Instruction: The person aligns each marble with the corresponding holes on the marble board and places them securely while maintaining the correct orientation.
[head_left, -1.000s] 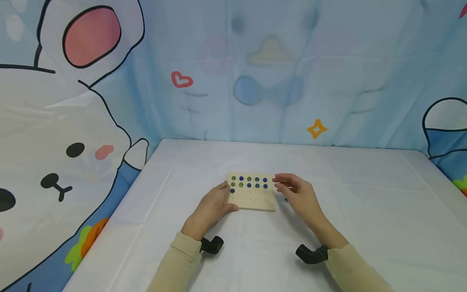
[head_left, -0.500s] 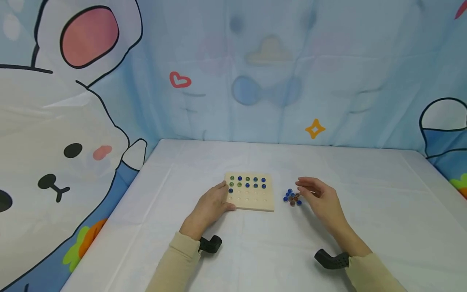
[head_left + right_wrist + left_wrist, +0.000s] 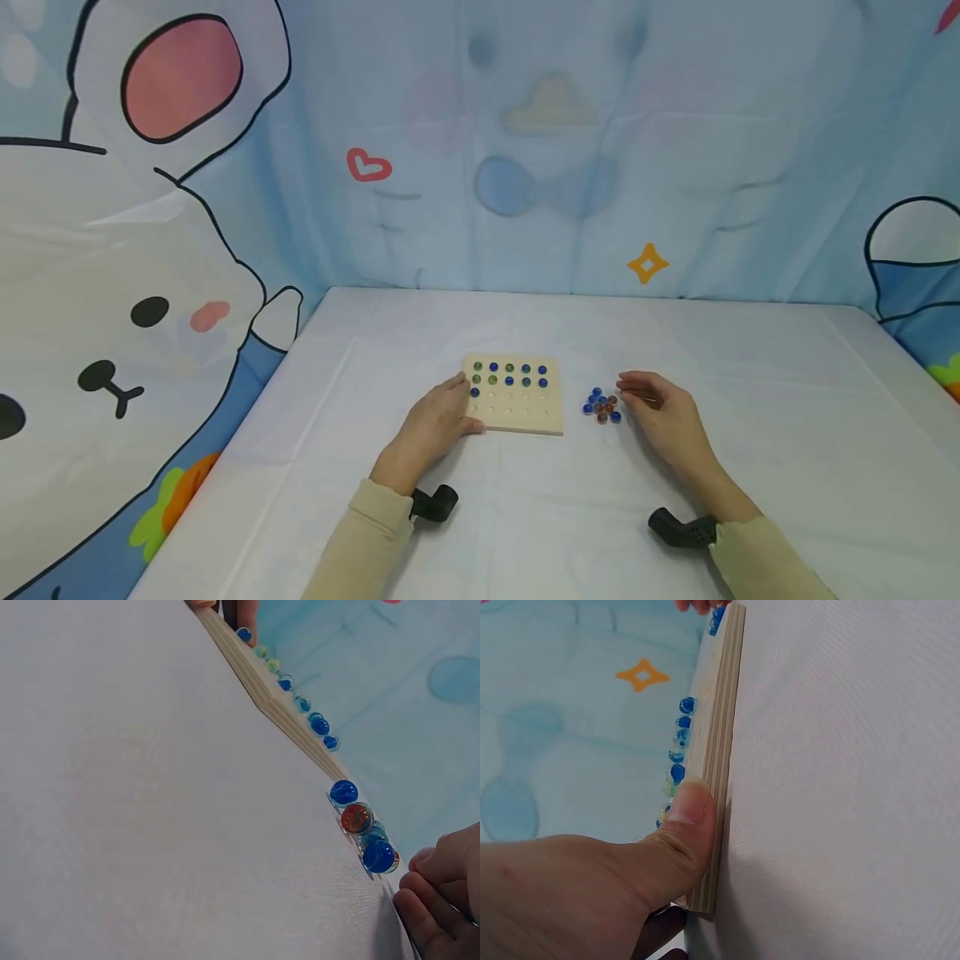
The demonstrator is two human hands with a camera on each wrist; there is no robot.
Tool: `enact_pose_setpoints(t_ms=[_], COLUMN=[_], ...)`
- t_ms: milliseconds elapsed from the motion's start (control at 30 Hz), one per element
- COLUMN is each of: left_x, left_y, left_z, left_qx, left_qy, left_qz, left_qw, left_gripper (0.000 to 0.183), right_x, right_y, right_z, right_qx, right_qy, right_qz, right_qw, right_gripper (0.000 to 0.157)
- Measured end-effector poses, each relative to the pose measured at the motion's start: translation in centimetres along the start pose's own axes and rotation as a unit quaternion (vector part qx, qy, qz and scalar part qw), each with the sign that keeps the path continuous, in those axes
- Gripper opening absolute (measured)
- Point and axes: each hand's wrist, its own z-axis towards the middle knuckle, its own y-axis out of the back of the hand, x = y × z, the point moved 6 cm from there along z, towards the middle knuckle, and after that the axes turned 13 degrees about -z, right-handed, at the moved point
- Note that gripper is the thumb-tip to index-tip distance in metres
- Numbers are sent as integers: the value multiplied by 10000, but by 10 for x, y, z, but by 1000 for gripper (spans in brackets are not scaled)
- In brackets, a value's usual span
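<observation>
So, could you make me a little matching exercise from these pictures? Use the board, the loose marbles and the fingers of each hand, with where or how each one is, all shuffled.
Column one
1. Wooden board
2. Loose marbles
3. Left fingers
4. Right fingers

Column two
A. beside the loose marbles, away from the board
B. pale, with seated marbles filling its two far rows
C. clustered on the white cloth
D. gripping the board at its edge

Right pairs: 1-B, 2-C, 3-D, 4-A

The board (image 3: 525, 423) lies on the table (image 3: 795, 417), left of the loose marbles (image 3: 600, 408).
</observation>
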Motion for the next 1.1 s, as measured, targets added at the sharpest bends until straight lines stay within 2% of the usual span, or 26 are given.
enact_pose_setpoints(t_ms=[333, 700, 1100], left_x=[-1, 4, 1], left_y=[1, 0, 1], left_z=[0, -1, -1], left_qx=[94, 76, 30], left_qy=[55, 240, -7], left_qz=[-10, -150, -119], left_qw=[9999, 9996, 9999], left_gripper=[71, 72, 71], right_x=[-2, 2, -1], right_y=[-9, -15, -17], right_z=[4, 8, 7], right_qx=[28, 144, 157], right_qy=[-19, 0, -55], right_qz=[-443, -528, -700], right_qw=[9990, 9985, 9974], right_gripper=[23, 20, 18])
